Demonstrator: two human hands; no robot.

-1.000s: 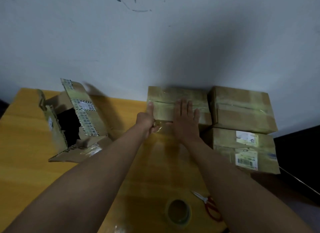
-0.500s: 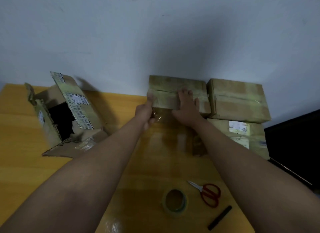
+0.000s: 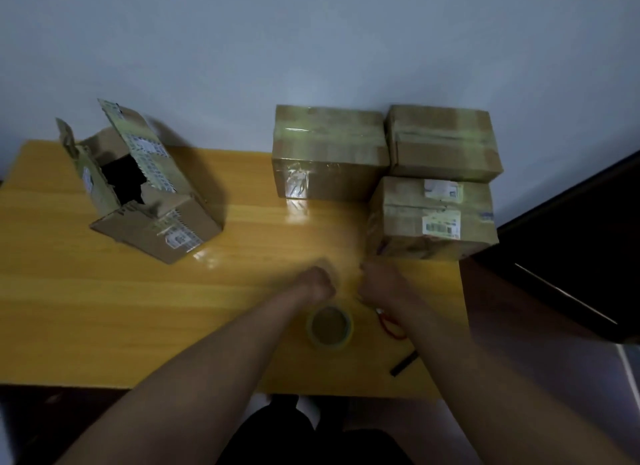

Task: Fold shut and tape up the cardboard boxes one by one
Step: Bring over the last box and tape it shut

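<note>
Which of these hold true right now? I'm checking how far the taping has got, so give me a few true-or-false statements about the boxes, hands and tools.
1. The left box has its flaps open. True.
2. The tape roll sits on top of a box. False: it lies flat on the table, between the forearms.
3. Both hands press on the middle box. False: the left hand and right hand are above the table, apart from it.
4. Three boxes look closed. True.
5. Red-handled scissors are partly hidden by the right forearm. True.
</note>
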